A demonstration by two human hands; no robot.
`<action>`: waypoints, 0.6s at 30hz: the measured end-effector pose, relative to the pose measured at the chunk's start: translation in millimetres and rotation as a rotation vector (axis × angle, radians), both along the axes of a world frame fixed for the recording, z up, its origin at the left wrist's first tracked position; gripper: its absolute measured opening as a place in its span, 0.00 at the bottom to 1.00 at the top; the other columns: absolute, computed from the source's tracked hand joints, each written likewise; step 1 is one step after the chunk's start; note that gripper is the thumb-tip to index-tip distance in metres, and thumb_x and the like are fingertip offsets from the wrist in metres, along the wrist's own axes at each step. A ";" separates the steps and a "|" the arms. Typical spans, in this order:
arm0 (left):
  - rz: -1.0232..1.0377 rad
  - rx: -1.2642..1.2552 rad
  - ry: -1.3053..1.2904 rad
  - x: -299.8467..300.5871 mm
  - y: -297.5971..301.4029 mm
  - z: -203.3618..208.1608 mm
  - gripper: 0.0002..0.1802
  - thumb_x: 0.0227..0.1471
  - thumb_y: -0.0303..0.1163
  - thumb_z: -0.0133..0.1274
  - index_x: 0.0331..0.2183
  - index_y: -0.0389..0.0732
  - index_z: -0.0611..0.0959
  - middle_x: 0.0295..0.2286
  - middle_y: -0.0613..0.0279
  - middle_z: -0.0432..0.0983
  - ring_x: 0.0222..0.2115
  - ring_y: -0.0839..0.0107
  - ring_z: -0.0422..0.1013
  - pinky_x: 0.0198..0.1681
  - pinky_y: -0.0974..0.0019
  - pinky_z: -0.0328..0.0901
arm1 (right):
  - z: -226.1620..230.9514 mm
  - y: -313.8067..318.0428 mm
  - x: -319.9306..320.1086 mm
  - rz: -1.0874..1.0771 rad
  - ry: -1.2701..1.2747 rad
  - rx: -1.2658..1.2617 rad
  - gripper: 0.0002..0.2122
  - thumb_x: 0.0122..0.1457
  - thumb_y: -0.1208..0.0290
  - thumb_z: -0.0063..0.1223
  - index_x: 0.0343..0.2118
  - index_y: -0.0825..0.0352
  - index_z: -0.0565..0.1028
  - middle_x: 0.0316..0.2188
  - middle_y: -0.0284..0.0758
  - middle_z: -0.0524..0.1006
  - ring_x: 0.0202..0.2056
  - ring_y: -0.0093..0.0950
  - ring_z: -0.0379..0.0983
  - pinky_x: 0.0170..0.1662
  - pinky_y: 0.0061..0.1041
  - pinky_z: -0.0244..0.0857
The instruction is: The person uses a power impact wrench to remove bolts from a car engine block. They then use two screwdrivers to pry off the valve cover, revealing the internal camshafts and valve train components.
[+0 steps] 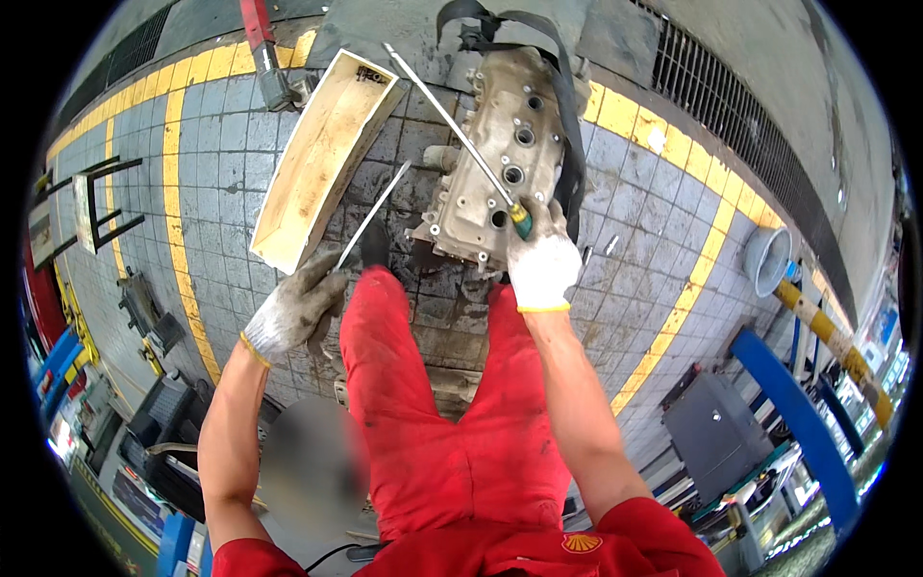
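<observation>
My right hand (543, 264), in a white work glove with a yellow cuff, is closed around the green and yellow handle of a long screwdriver (452, 127). Its shaft slants across the engine (534, 82), with the tip out past the engine's left side. To the left, my gloved left hand (298, 308) grips a thin metal rod (373, 216) that points up and away; whatever handle it has is hidden in the fingers. The grimy engine, with a row of round holes in its cover, stands on the floor before my legs. Black straps lie along its right and far sides.
A long wooden box (312, 163) with small dark parts at its far end lies left of the engine. Beyond it is a red and grey tool (272, 72). Small metal pieces (611, 245) lie right of my right hand. A grey bucket (766, 262) stands farther right.
</observation>
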State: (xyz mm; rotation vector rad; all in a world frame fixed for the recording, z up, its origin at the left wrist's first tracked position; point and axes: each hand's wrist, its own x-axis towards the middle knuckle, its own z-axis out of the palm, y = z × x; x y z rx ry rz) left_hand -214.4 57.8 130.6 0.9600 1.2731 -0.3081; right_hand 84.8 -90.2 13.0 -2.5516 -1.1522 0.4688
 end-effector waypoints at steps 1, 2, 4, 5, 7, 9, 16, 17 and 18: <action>-0.009 0.060 -0.010 0.8 3.4 -13.6 0.32 0.72 0.44 0.49 0.66 0.32 0.67 0.23 0.66 0.70 0.10 0.77 0.62 0.12 0.70 0.61 | -4.6 -2.5 -2.9 -0.012 -0.024 0.006 0.22 0.54 0.65 0.67 0.54 0.48 0.81 0.56 0.51 0.79 0.42 0.48 0.84 0.43 0.43 0.79; -0.018 0.119 -0.021 2.9 11.3 -26.9 0.33 0.72 0.44 0.49 0.66 0.31 0.67 0.24 0.65 0.71 0.11 0.77 0.63 0.12 0.70 0.62 | -7.6 0.7 -5.4 -0.032 -0.066 0.015 0.22 0.57 0.63 0.67 0.57 0.49 0.81 0.56 0.51 0.80 0.43 0.47 0.85 0.44 0.42 0.80; -0.204 0.206 -0.032 13.3 33.4 -63.8 0.35 0.71 0.48 0.52 0.65 0.31 0.67 0.30 0.61 0.75 0.19 0.77 0.70 0.19 0.67 0.69 | 1.5 7.7 -7.0 -0.049 -0.077 0.009 0.23 0.59 0.62 0.67 0.59 0.50 0.80 0.54 0.50 0.81 0.41 0.47 0.86 0.42 0.40 0.81; -0.214 0.197 -0.061 22.1 43.7 -85.0 0.35 0.70 0.48 0.53 0.65 0.32 0.67 0.31 0.60 0.77 0.20 0.77 0.71 0.20 0.66 0.70 | 0.7 9.5 -5.4 -0.042 -0.100 0.011 0.24 0.59 0.62 0.68 0.60 0.54 0.79 0.53 0.50 0.82 0.38 0.47 0.86 0.40 0.40 0.81; -0.215 0.148 -0.074 41.8 60.1 -108.5 0.33 0.70 0.46 0.52 0.66 0.36 0.68 0.34 0.57 0.79 0.21 0.76 0.72 0.22 0.65 0.72 | 2.7 13.2 -9.9 -0.126 0.023 0.004 0.28 0.59 0.67 0.69 0.63 0.59 0.77 0.56 0.51 0.81 0.41 0.46 0.86 0.42 0.37 0.80; -0.239 0.165 -0.107 50.4 73.9 -127.8 0.30 0.70 0.43 0.52 0.65 0.37 0.70 0.40 0.52 0.81 0.26 0.71 0.75 0.30 0.63 0.74 | 3.3 15.1 -11.2 -0.209 0.097 -0.031 0.30 0.60 0.70 0.69 0.66 0.65 0.73 0.58 0.51 0.80 0.45 0.43 0.86 0.47 0.35 0.79; -0.210 0.325 -0.354 45.6 82.8 -216.3 0.23 0.69 0.34 0.53 0.60 0.34 0.78 0.49 0.40 0.83 0.51 0.52 0.81 0.55 0.57 0.73 | -14.7 11.7 -15.8 -0.430 0.279 0.017 0.30 0.67 0.82 0.59 0.71 0.74 0.64 0.67 0.44 0.71 0.63 0.29 0.71 0.64 0.28 0.67; -0.201 0.344 -0.386 45.0 81.3 -221.2 0.22 0.69 0.33 0.53 0.59 0.34 0.79 0.48 0.39 0.82 0.51 0.50 0.80 0.54 0.57 0.73 | -14.5 12.0 -17.2 -0.439 0.274 0.006 0.29 0.67 0.82 0.59 0.71 0.74 0.64 0.67 0.44 0.71 0.63 0.30 0.71 0.65 0.28 0.67; -0.181 0.322 -0.390 46.9 82.7 -222.9 0.22 0.68 0.33 0.53 0.59 0.34 0.79 0.48 0.39 0.82 0.51 0.49 0.80 0.54 0.56 0.73 | -14.1 16.1 -19.9 -0.449 0.268 0.007 0.29 0.67 0.82 0.59 0.70 0.74 0.65 0.67 0.45 0.71 0.63 0.30 0.71 0.65 0.29 0.67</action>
